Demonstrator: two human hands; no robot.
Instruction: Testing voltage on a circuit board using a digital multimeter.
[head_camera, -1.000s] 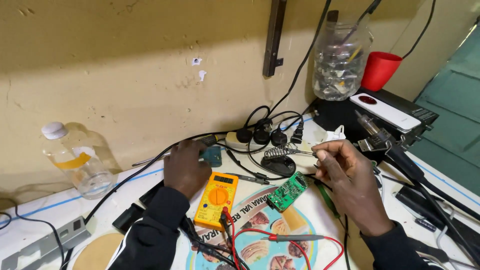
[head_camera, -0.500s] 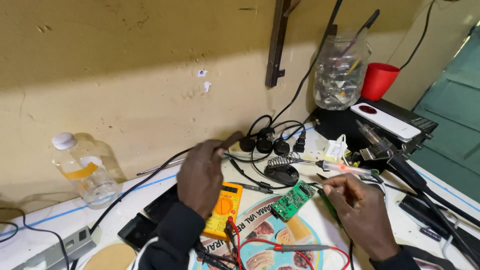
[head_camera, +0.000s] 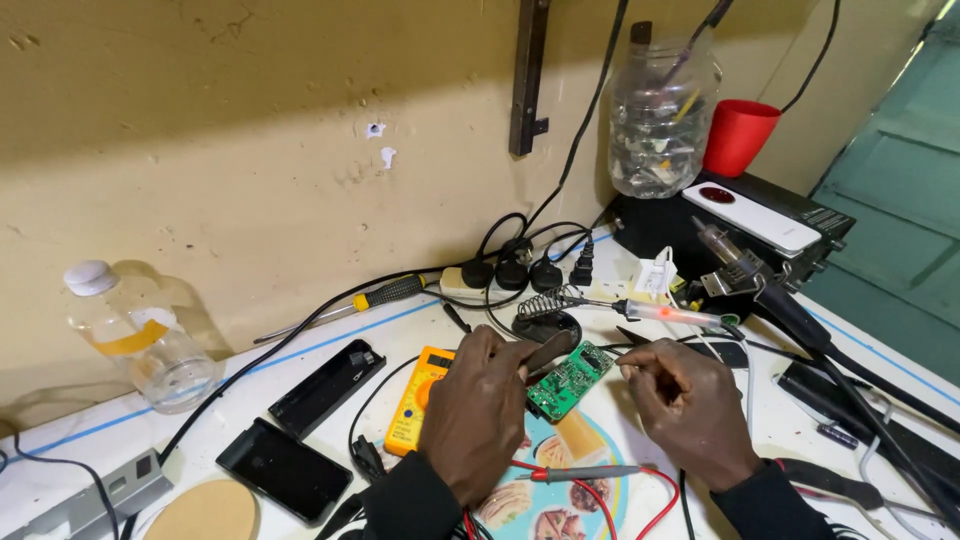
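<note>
A small green circuit board (head_camera: 568, 380) lies on a colourful round mat (head_camera: 560, 500), between my hands. My left hand (head_camera: 478, 415) grips a dark slim tool (head_camera: 546, 352) whose end rests at the board's upper left edge. My right hand (head_camera: 690, 410) is just right of the board, its fingers pinched on a thin dark tool (head_camera: 632, 338); I cannot make out what kind. A yellow multimeter (head_camera: 420, 410) lies under my left wrist. Its red probe (head_camera: 580, 472) rests on the mat between my forearms.
A soldering iron (head_camera: 665, 314) rests in a coil stand (head_camera: 548, 305) behind the board. A power strip with plugs (head_camera: 510, 275), a screwdriver (head_camera: 375, 296), two black cases (head_camera: 325, 375), a clear bottle (head_camera: 140, 340), a plastic jar (head_camera: 660, 110), a red cup (head_camera: 738, 135) and a black station (head_camera: 700, 225) surround the work area.
My left hand came back from the cables near the wall and now holds a dark tool at the board. My right hand stays beside the board.
</note>
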